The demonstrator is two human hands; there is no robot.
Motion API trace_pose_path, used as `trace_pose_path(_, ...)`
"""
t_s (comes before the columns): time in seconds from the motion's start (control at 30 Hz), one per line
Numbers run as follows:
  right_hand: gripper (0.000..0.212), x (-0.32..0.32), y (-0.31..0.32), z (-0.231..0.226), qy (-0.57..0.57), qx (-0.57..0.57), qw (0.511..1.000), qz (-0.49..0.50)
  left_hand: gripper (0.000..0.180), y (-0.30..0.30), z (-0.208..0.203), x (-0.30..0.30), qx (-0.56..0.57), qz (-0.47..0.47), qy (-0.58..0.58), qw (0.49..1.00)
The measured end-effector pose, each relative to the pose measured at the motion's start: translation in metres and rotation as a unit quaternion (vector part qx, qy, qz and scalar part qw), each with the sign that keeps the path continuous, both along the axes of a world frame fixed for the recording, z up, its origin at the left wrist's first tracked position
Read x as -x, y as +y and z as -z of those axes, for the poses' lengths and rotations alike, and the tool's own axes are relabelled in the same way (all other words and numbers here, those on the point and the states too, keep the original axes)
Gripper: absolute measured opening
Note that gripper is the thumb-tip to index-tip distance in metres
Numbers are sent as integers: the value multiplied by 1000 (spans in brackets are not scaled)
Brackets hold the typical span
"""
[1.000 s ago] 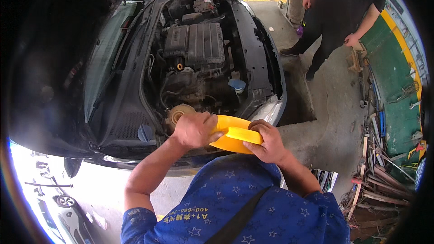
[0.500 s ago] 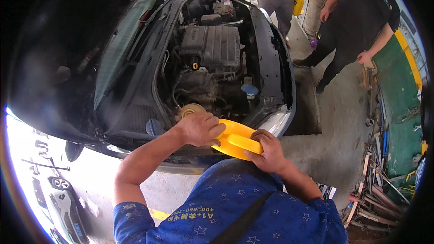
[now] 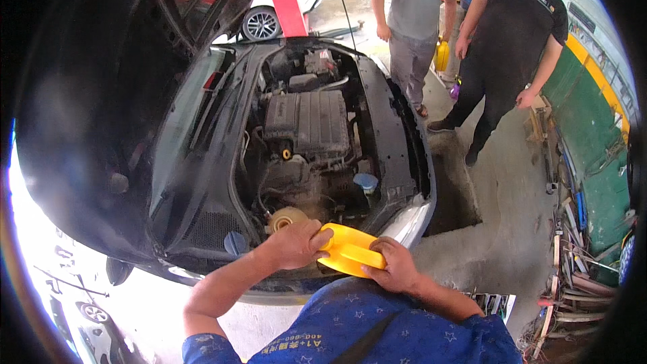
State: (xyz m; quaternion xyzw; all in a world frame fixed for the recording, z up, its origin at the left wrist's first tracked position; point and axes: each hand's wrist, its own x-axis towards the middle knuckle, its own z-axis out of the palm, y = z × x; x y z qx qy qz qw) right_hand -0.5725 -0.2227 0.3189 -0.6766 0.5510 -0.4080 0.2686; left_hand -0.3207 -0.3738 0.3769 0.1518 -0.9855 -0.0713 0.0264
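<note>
A yellow plastic jug (image 3: 342,266) lies sideways between my hands, just in front of the engine bay. My left hand (image 3: 296,243) is closed around its cap end, fingers over the round yellow cap. My right hand (image 3: 396,266) grips the opposite end near the moulded handle, with the thumb on the near side. Just beyond my left hand is a pale round reservoir (image 3: 288,217) at the bay's near edge. Farther right in the bay stands a blue-capped filler (image 3: 366,180).
The dark engine cover (image 3: 306,121) fills the bay's middle, under the raised hood (image 3: 87,114). Two people stand beyond the front end, one in grey (image 3: 414,7), one in black (image 3: 512,34); the grey-clad one holds a yellow container (image 3: 441,56). Scrap strips (image 3: 579,283) lie along the right.
My view has tilted up, so the bay and the jug sit lower in the picture. Both hands stay on the jug; more of its cap shows by my left fingers.
</note>
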Motion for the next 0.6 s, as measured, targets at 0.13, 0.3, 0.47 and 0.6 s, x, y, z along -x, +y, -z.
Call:
trace_pose_path(0.13, 39, 2, -4, 14, 2, 17, 1000, -4, 52, 17, -14, 15, -37, -150, -75, 985)
trace_pose_path(0.3, 42, 7, -3, 11, -5, -35, 999, -29, 55, 7, -12, -3, -19, 60, -20, 998)
trace_pose_path(0.47, 39, 5, -4, 12, 9, -42, 998, -53, 57, 3, -2, -4, -60, -20, -88, 994)
trace_pose_path(0.6, 40, 7, -7, 13, 20, -26, 998, -52, 56, 6, -24, 8, -37, -11, -1, 999)
